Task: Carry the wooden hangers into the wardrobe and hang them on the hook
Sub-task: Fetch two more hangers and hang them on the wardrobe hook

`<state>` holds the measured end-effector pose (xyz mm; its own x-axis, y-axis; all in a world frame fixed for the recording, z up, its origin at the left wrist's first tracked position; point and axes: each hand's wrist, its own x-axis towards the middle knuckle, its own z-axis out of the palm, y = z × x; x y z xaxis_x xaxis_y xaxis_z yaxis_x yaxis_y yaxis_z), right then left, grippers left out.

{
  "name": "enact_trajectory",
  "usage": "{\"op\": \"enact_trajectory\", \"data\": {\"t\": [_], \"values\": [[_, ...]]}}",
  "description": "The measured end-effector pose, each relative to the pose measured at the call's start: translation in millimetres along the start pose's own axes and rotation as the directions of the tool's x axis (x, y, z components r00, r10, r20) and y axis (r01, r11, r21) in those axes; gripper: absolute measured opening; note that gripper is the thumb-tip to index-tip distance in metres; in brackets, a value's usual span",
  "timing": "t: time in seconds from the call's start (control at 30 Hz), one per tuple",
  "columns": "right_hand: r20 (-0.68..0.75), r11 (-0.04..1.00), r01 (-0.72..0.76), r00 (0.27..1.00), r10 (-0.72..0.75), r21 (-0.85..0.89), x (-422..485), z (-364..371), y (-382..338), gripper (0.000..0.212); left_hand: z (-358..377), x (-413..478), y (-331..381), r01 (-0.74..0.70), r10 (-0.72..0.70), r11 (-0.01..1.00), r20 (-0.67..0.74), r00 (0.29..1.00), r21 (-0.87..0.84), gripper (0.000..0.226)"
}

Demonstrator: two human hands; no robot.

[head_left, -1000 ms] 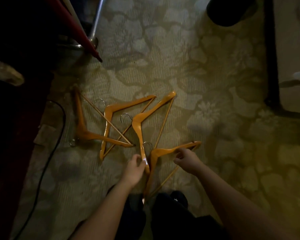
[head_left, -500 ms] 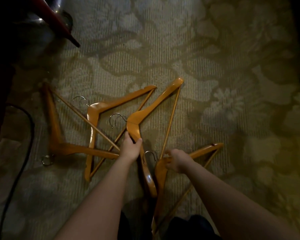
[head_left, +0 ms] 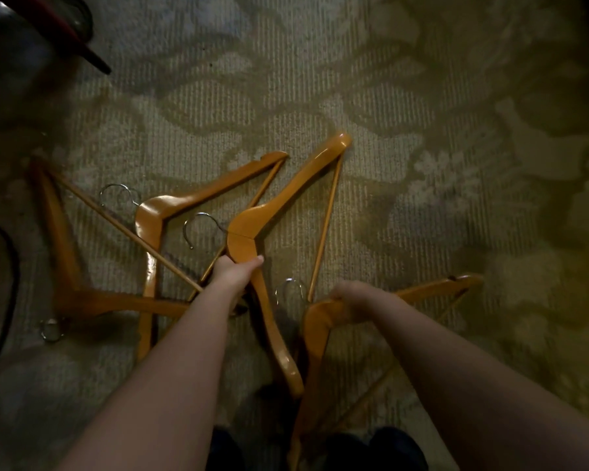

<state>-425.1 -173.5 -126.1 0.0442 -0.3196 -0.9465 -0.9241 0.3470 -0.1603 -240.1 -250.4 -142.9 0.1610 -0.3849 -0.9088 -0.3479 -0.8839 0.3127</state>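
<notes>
Several orange wooden hangers with metal hooks lie on a patterned carpet (head_left: 388, 96). My left hand (head_left: 235, 271) grips the middle hanger (head_left: 286, 202) just below its neck. My right hand (head_left: 351, 300) grips the nearest hanger (head_left: 315, 338) at the top of its bend, beside its hook. Another hanger (head_left: 157, 229) lies to the left, crossing over the far-left hanger (head_left: 58, 239). No wardrobe is in view.
A black cable (head_left: 4, 283) curves along the left edge. At the top left a dark red pointed object (head_left: 82, 49) and a metal base stand in shadow. My dark shoes (head_left: 371, 450) show at the bottom edge.
My left hand has slid up the middle hanger from its lower arm to its neck. My right hand has moved from the nearest hanger's arm to its bend. The view has dropped closer to the floor.
</notes>
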Motion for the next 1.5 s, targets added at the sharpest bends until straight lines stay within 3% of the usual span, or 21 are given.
{"op": "enact_trajectory", "data": {"t": [0.07,0.2,0.37,0.5,0.7,0.83,1.0,1.1,1.23,1.5], "values": [[-0.013,0.999,-0.038,0.999,0.038,0.036,-7,-7,7,0.042,2,-6,1,-0.029,0.03,0.999,0.027,0.999,-0.045,0.064],[0.062,0.944,-0.147,0.989,0.135,0.294,-38,-7,17,0.048,8,-37,-5,-0.107,0.111,0.993,0.074,0.991,-0.057,0.063],[0.092,0.877,-0.164,0.986,0.137,0.452,-95,6,26,0.037,13,-98,-26,-0.21,0.211,0.978,0.046,0.977,-0.021,0.036],[0.11,0.817,-0.183,0.983,0.146,0.546,-148,6,33,0.036,-13,-152,-32,-0.199,0.201,0.979,0.044,0.979,-0.054,0.027],[0.125,0.811,-0.157,0.987,0.105,0.564,-244,-20,22,0.039,-81,-243,-18,-0.199,0.197,0.98,0.114,0.974,0.013,0.011],[0.114,0.777,-0.139,0.99,0.087,0.614,-317,-43,-2,0.019,-127,-311,1,-0.214,0.2,0.974,0.16,0.967,0.077,0.01],[0.053,0.809,-0.101,0.995,0.087,0.579,-412,-61,-43,0.018,-184,-409,21,-0.205,0.184,0.976,0.219,0.958,0.077,0.015],[-0.054,0.834,-0.014,0.997,0.053,0.551,-479,-68,-69,0.007,-220,-472,30,-0.226,0.206,0.972,0.228,0.952,0.064,0.012],[-0.202,0.886,0.107,0.979,-0.015,0.452,-564,-74,-104,0.004,-270,-557,33,-0.287,0.275,0.958,0.213,0.938,0.025,0.009],[-0.225,0.861,0.26,0.959,-0.175,0.438,-664,-83,-172,0.013,-351,-664,-8,-0.29,0.299,0.942,0.034,0.954,-0.167,0.01]]}}
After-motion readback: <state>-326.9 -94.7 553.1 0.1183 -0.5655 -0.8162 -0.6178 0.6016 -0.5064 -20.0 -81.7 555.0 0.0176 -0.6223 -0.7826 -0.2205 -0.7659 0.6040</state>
